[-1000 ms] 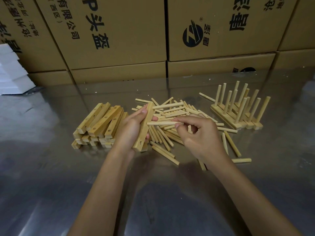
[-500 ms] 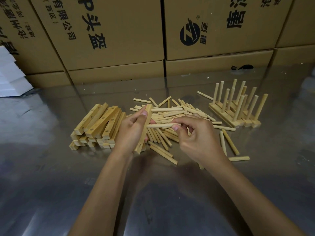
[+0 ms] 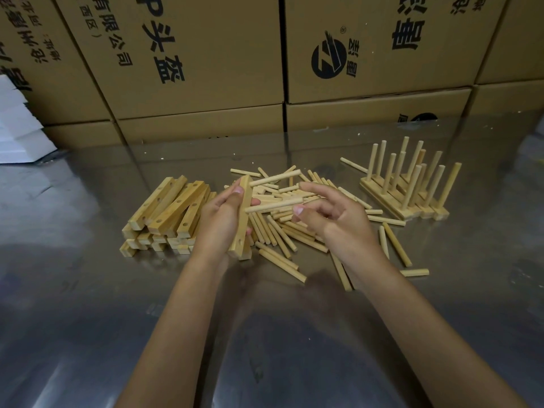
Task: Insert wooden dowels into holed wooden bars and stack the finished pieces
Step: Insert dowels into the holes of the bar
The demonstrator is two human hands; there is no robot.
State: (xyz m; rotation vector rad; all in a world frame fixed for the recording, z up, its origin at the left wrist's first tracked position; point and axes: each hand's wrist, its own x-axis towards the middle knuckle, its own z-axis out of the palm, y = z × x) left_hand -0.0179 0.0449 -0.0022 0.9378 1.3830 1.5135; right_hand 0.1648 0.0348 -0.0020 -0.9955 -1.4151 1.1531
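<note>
Pale holed wooden bar (image 3: 243,219) gripped by left hand (image 3: 219,223), two dowels seated; right hand (image 3: 332,219) loosely open, its contact with the nearer round wooden dowel (image 3: 272,205) unclear.

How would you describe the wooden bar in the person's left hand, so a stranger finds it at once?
Start at the metal table, where the pile of loose dowels lies in the middle. At its left edge the left hand grips one holed bar nearly on end. Unlike the stacked bars lying flat, it has two dowels sticking out sideways.
</note>
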